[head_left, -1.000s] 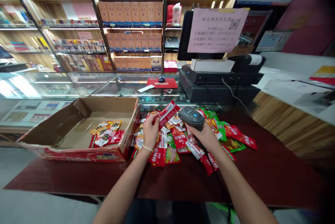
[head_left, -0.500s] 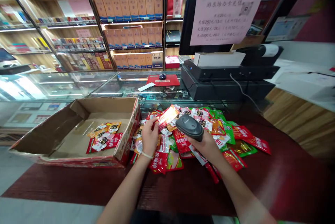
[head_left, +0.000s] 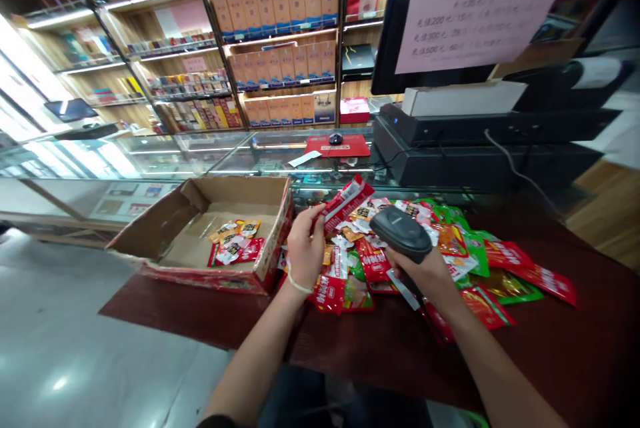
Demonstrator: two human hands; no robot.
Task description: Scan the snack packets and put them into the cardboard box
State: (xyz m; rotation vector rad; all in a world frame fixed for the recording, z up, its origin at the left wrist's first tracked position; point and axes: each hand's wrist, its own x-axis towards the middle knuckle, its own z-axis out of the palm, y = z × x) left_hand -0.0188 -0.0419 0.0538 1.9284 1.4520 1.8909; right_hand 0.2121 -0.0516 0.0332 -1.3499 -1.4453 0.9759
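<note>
Looking down via head cam: left hand [head_left: 306, 247] has fingers pinched shut on the lower end of a red snack packet [head_left: 345, 200], held tilted just above the pile of packets [head_left: 470, 261] on the dark table [head_left: 550, 348], cardboard box [head_left: 200, 268] to its left. Right hand [head_left: 425, 275] is wrapped round the barcode scanner [head_left: 400, 233], close beside the packet. Packet looks light, thin, floppy & prob. slick foil, so pinch the flat sealed end, not the middle.
</note>
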